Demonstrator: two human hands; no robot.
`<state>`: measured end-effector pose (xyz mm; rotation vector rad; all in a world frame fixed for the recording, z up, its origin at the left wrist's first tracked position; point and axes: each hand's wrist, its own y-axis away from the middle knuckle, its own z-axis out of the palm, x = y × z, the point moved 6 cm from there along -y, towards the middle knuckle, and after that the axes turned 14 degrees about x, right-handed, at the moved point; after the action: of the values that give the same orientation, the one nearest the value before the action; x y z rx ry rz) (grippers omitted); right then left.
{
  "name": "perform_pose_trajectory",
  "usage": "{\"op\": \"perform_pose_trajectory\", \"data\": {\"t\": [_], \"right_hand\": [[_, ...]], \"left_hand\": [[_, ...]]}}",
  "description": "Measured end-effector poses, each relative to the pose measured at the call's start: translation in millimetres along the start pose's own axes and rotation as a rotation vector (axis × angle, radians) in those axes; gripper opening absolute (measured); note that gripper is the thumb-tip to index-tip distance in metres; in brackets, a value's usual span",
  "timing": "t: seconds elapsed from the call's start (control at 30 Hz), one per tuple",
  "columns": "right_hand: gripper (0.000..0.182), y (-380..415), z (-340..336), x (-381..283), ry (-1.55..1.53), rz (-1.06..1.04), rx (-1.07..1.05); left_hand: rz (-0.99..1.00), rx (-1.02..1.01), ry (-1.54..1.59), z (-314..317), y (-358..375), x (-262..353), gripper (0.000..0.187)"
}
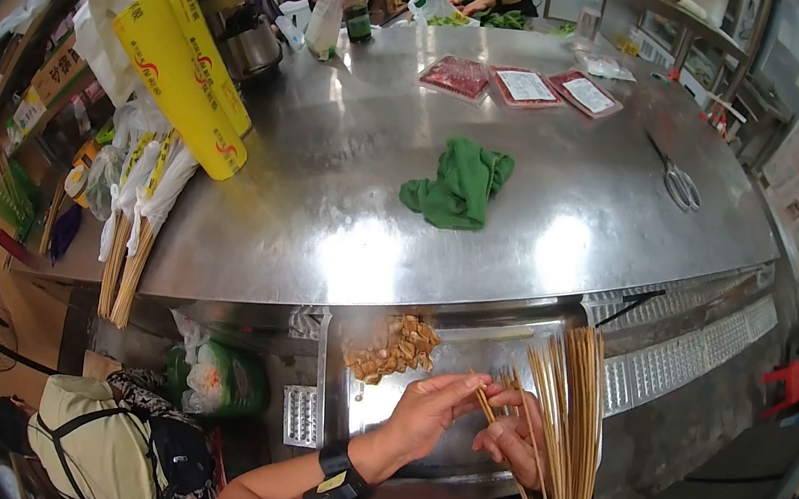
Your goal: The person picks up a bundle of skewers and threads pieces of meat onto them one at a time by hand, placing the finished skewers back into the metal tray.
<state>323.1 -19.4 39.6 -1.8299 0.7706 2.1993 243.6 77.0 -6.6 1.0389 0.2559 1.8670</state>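
Head view: skewer [483, 403] sat pinched between both hands over tray [550, 332], near front edge. Left hand [426, 413] fingers closed on its tip end; right hand [513, 436] gripped it plus bundle of sticks [565, 433] fanned upward. Meat pile [397, 347] lay in tray's left corner. Risk, my read: loose bundle could slip and scatter, sharp tip could jab fingertip. Green cloth [460, 183], scissors [678, 180] well apart on table [328, 180].

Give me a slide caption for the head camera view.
Both hands, left and right, work a bamboo skewer over a steel tray of meat pieces.
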Motion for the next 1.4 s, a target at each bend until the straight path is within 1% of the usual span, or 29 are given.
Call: {"op": "perform_pose_trajectory", "data": {"t": [0.03,0.1,0.13,0.2,0.27,0.37,0.43,0.53,0.57,0.6,0.67,0.7,0.73,0.8,0.83,0.87,0.9,0.93,0.97,1.0,1.07,1.1,1.13,1.17,1.2,1.23,1.3,1.37,1.4], "right_hand": [[0.023,0.9,0.2,-0.3,0.006,0.021,0.01],[0.021,1.3,0.2,0.1,-0.014,0.016,0.026],[0.019,0.8,-0.3,0.3,-0.033,0.008,0.039],[0.021,-0.5,-3.1,5.8,-0.031,0.001,0.051],[0.024,-0.7,-4.2,9.0,-0.029,-0.006,0.063],[0.023,-1.6,-5.5,10.1,-0.04,-0.021,0.072],[0.025,-2.3,-8.4,16.0,-0.025,0.023,0.079],[0.027,-1.8,-9.6,13.5,-0.007,0.017,0.091],[0.028,-0.2,-10.5,5.8,0.076,-0.007,0.107],[0.028,-1.5,-10.8,1.8,0.07,-0.01,0.115],[0.025,1.3,-3.9,-33.3,0.34,-0.535,0.089],[0.025,3.0,-0.9,-48.6,0.38,-0.562,0.07],[0.025,2.0,-3.2,-48.5,0.379,-0.568,0.082],[0.021,8.4,4.0,-49.9,0.348,-0.739,-0.096],[0.021,10.5,3.4,-48.9,0.344,-0.736,-0.088],[0.018,11.5,4.9,-43.6,0.447,-0.688,-0.098],[0.017,12.4,6.0,-38.6,0.55,-0.64,-0.109],[0.017,13.7,6.5,-33.8,0.653,-0.588,-0.121],[0.018,10.3,7.6,-33.2,0.596,-0.436,-0.177],[0.018,9.5,7.7,-30.5,0.594,-0.431,-0.173],[0.018,2.4,5.4,-16.8,0.584,-0.344,-0.155],[0.018,0.6,5.4,-12.0,0.585,-0.339,-0.159],[0.018,-0.3,5.5,-10.5,0.603,-0.389,-0.149],[0.018,-0.3,5.9,-10.7,0.623,-0.44,-0.145],[0.018,-0.3,7.0,-9.6,0.632,-0.435,-0.161],[0.019,-0.7,8.5,-8.4,0.61,-0.408,-0.172],[0.019,-1.3,9.9,-5.0,0.593,-0.376,-0.189],[0.019,-1.9,7.8,6.4,0.512,-0.215,-0.167],[0.019,-0.6,9.0,4.2,0.509,-0.198,-0.17]], "left_hand": [[-0.002,-0.012,-0.008,0.3,0.8,-1.2,0.02],[-0.005,-0.024,-0.016,0.9,1.9,-2.8,0.02],[-0.001,-0.037,-0.035,1.4,2.6,-3.3,0.023],[0.003,-0.05,-0.055,3.1,4.1,-2.8,0.026],[0.006,-0.012,-0.055,3.9,6.3,-0.7,0.021],[-0.009,0.008,-0.109,3.1,7.2,-1.2,0.021],[-0.009,0.013,-0.124,3.7,6.9,-1.2,0.02],[-0.012,0.024,-0.151,5.7,6.4,0.2,0.02],[-0.016,0.034,-0.16,5.8,6.1,1.0,0.019],[-0.019,0.029,-0.169,4.8,3.8,1.2,0.019],[0.041,-0.036,-0.233,4.6,-4.3,3.0,0.019],[0.04,-0.045,-0.242,5.6,-6.1,3.3,0.019],[0.056,-0.019,-0.294,4.6,-8.1,3.9,0.019],[0.065,0.003,-0.354,5.1,-12.2,5.7,0.019],[0.052,-0.004,-0.479,6.9,-14.8,5.6,0.019],[0.037,-0.011,-0.603,5.9,-16.8,3.3,0.019],[0.03,-0.011,-0.608,1.0,-22.3,-1.1,0.019],[0.239,-0.007,-0.761,0.1,-27.8,4.0,0.022],[0.451,-0.006,-0.908,2.3,-28.5,9.1,0.026],[0.445,-0.009,-0.909,1.1,-29.4,6.7,0.026],[0.79,0.041,-0.849,20.0,-10.9,35.5,0.038],[0.673,-0.091,-0.681,29.1,-6.5,38.0,0.041],[0.67,-0.083,-0.674,36.2,-0.4,46.1,0.041],[0.424,-0.174,-0.495,44.1,2.3,44.1,0.039],[0.182,-0.262,-0.308,51.1,5.2,38.9,0.038],[0.21,-0.225,-0.32,53.1,4.7,39.8,0.033],[0.224,-0.203,-0.318,52.1,0.4,37.0,0.03],[0.224,-0.18,-0.328,50.8,-1.3,37.0,0.027],[0.242,-0.155,-0.333,50.9,-0.1,39.7,0.024]]}}
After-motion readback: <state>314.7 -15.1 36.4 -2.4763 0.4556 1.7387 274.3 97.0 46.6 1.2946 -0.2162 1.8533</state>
